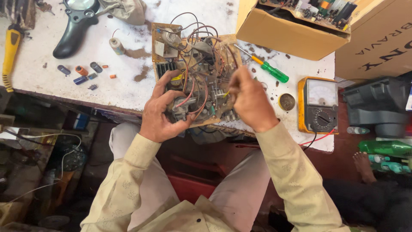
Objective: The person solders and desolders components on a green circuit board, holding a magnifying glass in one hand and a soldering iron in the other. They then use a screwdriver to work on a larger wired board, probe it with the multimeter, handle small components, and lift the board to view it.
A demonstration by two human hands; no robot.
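Hands | left hand (161,112) fingers gripped circuit board (197,73) overhanging worktop (86,92) front edge; right hand (250,102) fingers pinched a thin yellow piece; green screwdriver (268,68) and multimeter (318,105) near right

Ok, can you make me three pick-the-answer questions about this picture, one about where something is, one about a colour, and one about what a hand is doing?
1. Where is the orange-cased dial meter?
A. right of the brown wired circuit board
B. left of it
C. on top of it

2. What colour is the handle of the small screwdriver beside the board?
A. red
B. green
C. black

3. What is the left hand doing?
A. resting flat on the white worktop
B. holding the screwdriver
C. gripping the board's near edge

Answers: 1 A, the meter sits at the worktop's right end. 2 B, the translucent handle is green. 3 C, its fingers wrap the board's edge.
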